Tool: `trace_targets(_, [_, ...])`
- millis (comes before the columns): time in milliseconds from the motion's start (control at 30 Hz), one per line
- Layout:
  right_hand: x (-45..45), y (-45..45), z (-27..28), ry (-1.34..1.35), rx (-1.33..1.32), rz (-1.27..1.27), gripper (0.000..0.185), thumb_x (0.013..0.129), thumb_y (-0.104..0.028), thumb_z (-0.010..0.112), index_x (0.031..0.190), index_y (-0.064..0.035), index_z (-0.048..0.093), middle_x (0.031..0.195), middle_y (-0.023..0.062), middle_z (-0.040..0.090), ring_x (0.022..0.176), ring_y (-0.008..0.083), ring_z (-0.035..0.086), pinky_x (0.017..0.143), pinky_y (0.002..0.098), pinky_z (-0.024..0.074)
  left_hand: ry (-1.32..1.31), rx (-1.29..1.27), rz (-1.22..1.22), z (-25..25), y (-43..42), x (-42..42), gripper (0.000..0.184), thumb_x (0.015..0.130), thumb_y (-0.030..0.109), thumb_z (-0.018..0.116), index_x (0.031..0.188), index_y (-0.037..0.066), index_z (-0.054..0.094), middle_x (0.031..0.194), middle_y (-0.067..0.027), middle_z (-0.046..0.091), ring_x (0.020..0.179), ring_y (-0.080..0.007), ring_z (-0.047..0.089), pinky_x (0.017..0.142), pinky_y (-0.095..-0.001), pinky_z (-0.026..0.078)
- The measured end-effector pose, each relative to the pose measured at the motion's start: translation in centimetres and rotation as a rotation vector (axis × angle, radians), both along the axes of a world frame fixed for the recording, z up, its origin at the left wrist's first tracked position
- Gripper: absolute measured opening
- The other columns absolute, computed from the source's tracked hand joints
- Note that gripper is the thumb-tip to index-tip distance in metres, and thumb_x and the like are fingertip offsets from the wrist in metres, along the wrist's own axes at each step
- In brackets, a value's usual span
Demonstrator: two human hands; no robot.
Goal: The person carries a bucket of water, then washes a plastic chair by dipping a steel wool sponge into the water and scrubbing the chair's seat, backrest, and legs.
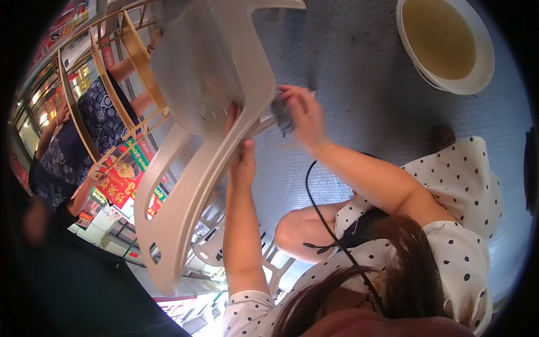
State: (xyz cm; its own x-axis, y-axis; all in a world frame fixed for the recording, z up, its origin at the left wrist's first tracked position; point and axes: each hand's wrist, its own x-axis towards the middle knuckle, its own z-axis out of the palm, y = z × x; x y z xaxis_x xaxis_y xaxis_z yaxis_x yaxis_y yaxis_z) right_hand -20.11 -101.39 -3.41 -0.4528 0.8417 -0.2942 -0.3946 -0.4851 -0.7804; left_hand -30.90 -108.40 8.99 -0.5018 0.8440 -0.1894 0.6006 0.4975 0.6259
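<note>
A pale grey plastic chair (185, 219) stands tilted on the left half of the view. My left hand (242, 163) grips the chair's edge, with the thumb on the near side and fingers showing beyond it. Just right of that edge, my right hand (307, 121) holds a dark, mesh-like scrubbing pad (282, 114) close to the chair. Motion blurs the fingers of this hand slightly, and whether the pad touches the chair is unclear.
A white bucket (484, 67) of cloudy yellowish water stands at the upper right on the grey textured floor (348, 73). A person in patterned blue clothing is beside a wooden rack (106, 78) at left. A black cable (323, 216) hangs before my body.
</note>
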Motion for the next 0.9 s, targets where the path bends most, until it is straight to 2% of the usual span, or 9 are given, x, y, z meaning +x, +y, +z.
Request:
trace_targets(67, [0.1,1.7,-2.7,0.014,-0.42,-0.118,0.029,0.096,-0.028,0.051,0.112,-0.0041,0.057,0.126,0.0147,0.051,0.118,0.027,0.048,0.1,0.0381,0.0382,0.039,-0.022,-0.022,0.1,0.6,-0.2,0.076,0.084,0.047,0.066,0.137,0.0,0.038,0.143,-0.0202,0.037,0.133,-0.0336,0.035,0.108,-0.0443,0.029])
trace_targets(167, [1.1,8.0,-0.1,0.066,-0.164,-0.193,0.037,0.09,-0.029,0.061,0.116,-0.004,0.058,0.121,0.0136,0.054,0.119,0.0265,0.048,0.1,0.0407,0.0387,0.257,0.005,-0.088,0.3,2.6,-0.3,0.072,0.085,0.045,0.065,0.135,0.0,0.041,0.141,-0.0221,0.038,0.13,-0.037,0.037,0.107,-0.046,0.03])
trace_targets(233, [0.3,8.0,0.9,-0.028,0.539,-0.086,0.048,0.086,-0.031,0.065,0.125,-0.005,0.056,0.133,0.0186,0.048,0.125,0.0306,0.045,0.104,0.0409,0.0358,0.26,0.008,-0.065,-0.2,3.2,-0.3,0.072,0.088,0.048,0.059,0.137,0.0,0.039,0.145,-0.0229,0.034,0.134,-0.0392,0.032,0.109,-0.0474,0.027])
trace_targets(300, [-0.7,5.6,3.2,0.033,0.638,0.036,0.055,0.081,-0.033,0.07,0.129,-0.0087,0.055,0.138,0.0216,0.042,0.131,0.0366,0.038,0.107,0.0437,0.032,0.183,-0.011,-0.032,-1.2,2.4,-0.1,0.072,0.091,0.05,0.051,0.139,-0.001,0.037,0.147,-0.0248,0.03,0.137,-0.041,0.026,0.111,-0.0495,0.021])
trace_targets(400, [-3.3,7.1,2.1,0.06,0.614,-0.077,0.057,0.081,-0.035,0.071,0.131,-0.0126,0.055,0.142,0.0233,0.036,0.131,0.041,0.035,0.108,0.0453,0.0294,0.138,0.026,-0.015,-1.7,2.0,1.1,0.068,0.095,0.047,0.044,0.138,-0.004,0.037,0.146,-0.0287,0.029,0.138,-0.0428,0.024,0.112,-0.0518,0.015])
trace_targets(500, [-7.8,15.9,1.3,-0.01,0.538,-0.092,0.04,0.085,-0.023,0.065,0.124,-0.0118,0.059,0.141,0.0196,0.037,0.13,0.0366,0.038,0.107,0.0457,0.0319,0.193,0.12,-0.043,-1.6,3.0,2.1,0.062,0.097,0.039,0.042,0.136,-0.008,0.037,0.145,-0.0303,0.03,0.137,-0.0439,0.026,0.112,-0.0532,0.016])
trace_targets(700, [-2.3,7.2,0.5,0.085,0.781,0.116,0.044,0.085,-0.017,0.063,0.128,-0.0122,0.055,0.142,0.0166,0.039,0.134,0.0358,0.034,0.11,0.0482,0.027,0.234,0.112,-0.091,-1.9,2.6,0.4,0.053,0.097,0.026,0.04,0.135,-0.011,0.037,0.142,-0.0327,0.033,0.134,-0.0478,0.03,0.11,-0.0561,0.019])
trace_targets(800, [-5.7,11.4,1.3,-0.189,0.919,0.2,0.045,0.085,-0.017,0.063,0.13,-0.0122,0.054,0.143,0.0174,0.038,0.136,0.0375,0.031,0.111,0.0498,0.0248,0.258,0.086,-0.113,-1.3,3.0,0.3,0.052,0.095,0.023,0.039,0.133,-0.013,0.038,0.14,-0.0344,0.034,0.132,-0.049,0.031,0.11,-0.0567,0.019])
trace_targets(900, [-12.0,19.3,1.0,-0.073,0.716,0.02,0.047,0.086,-0.015,0.061,0.132,-0.0114,0.051,0.141,0.0181,0.039,0.134,0.0383,0.033,0.109,0.0505,0.0284,0.255,0.101,-0.058,-1.8,2.8,0.4,0.054,0.093,0.023,0.042,0.129,-0.016,0.04,0.139,-0.0357,0.034,0.132,-0.0492,0.031,0.11,-0.057,0.018])
